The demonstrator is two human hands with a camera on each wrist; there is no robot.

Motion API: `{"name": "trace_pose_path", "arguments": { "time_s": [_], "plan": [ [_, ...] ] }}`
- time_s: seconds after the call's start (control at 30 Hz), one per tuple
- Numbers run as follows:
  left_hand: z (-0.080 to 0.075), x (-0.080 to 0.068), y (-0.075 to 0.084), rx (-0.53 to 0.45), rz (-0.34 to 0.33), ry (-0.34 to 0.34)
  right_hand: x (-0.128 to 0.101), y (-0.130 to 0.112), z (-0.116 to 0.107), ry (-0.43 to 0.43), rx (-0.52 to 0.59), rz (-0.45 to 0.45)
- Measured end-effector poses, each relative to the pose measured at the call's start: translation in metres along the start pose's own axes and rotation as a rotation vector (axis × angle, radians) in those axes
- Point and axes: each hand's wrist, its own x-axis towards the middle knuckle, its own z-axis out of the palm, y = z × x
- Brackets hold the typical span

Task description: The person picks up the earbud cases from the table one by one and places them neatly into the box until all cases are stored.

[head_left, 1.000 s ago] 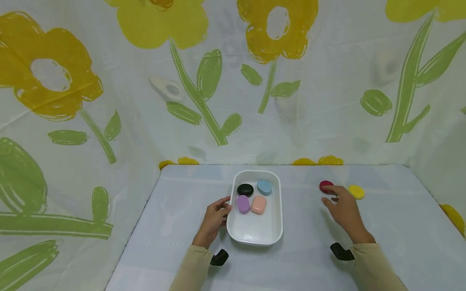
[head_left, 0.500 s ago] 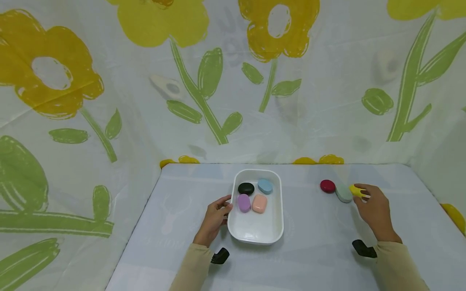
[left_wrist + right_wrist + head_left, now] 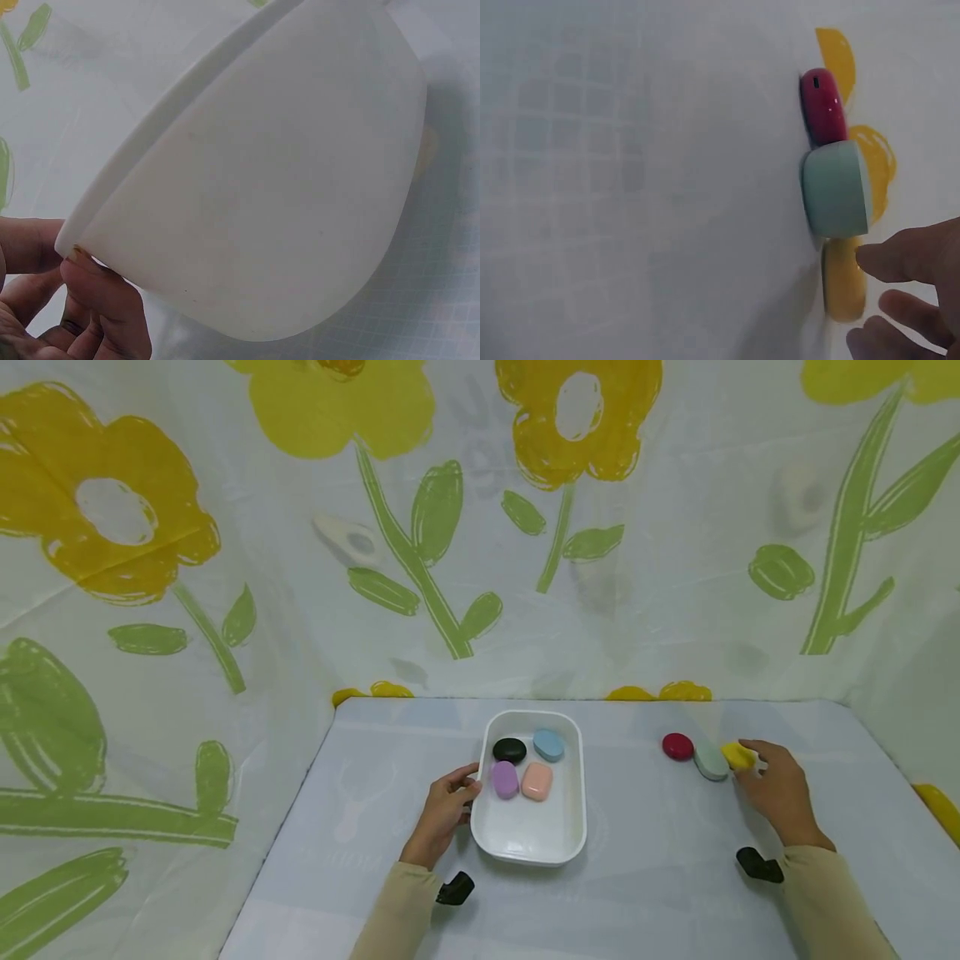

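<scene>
My left hand (image 3: pixel 442 814) pinches the left rim of a white rectangular tray (image 3: pixel 528 839). In the left wrist view, thumb and fingers hold the rim of the tray (image 3: pixel 262 172), whose outer side fills much of the picture. At the right, my right hand (image 3: pixel 776 781) is beside a yellow rounded piece (image 3: pixel 738 757), soap-like in look. One fingertip overlaps the edge of the yellow piece (image 3: pixel 845 289) in the right wrist view; the other fingers are beside it. A pale green piece (image 3: pixel 710 762) and a red oval piece (image 3: pixel 678 746) line up to its left, close together.
Inside the tray lie a black oval (image 3: pixel 509 750), a light blue piece (image 3: pixel 548 744), a purple piece (image 3: pixel 505 779) and a pink piece (image 3: pixel 537 781). A flower-printed curtain (image 3: pixel 660 610) rises behind the white table (image 3: pixel 637 893) and along its sides.
My right hand has moved right, from over the red and pale green pieces to the yellow one, uncovering the pale green piece. My left hand and the tray have stayed put.
</scene>
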Motion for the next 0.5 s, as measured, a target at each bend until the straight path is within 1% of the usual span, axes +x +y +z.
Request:
{"name": "trace_pose_path", "arguments": {
  "time_s": [0.1, 0.2, 0.33, 0.43, 0.5],
  "plan": [
    [0.000, 0.001, 0.000, 0.001, -0.006, 0.000, 0.005, 0.003, 0.001, -0.023, 0.003, -0.039],
    [0.000, 0.002, -0.001, 0.000, -0.011, -0.001, 0.008, 0.006, 0.003, -0.042, -0.031, -0.064],
    [0.001, 0.002, -0.001, 0.005, -0.008, 0.001, 0.012, 0.009, 0.008, -0.009, -0.111, -0.085],
    [0.001, 0.002, 0.000, 0.004, -0.007, 0.003, 0.011, 0.007, 0.010, 0.014, -0.133, -0.064],
    [0.002, 0.001, 0.000, 0.006, -0.004, 0.005, 0.011, 0.005, 0.010, 0.013, -0.137, -0.036]
  ]
}}
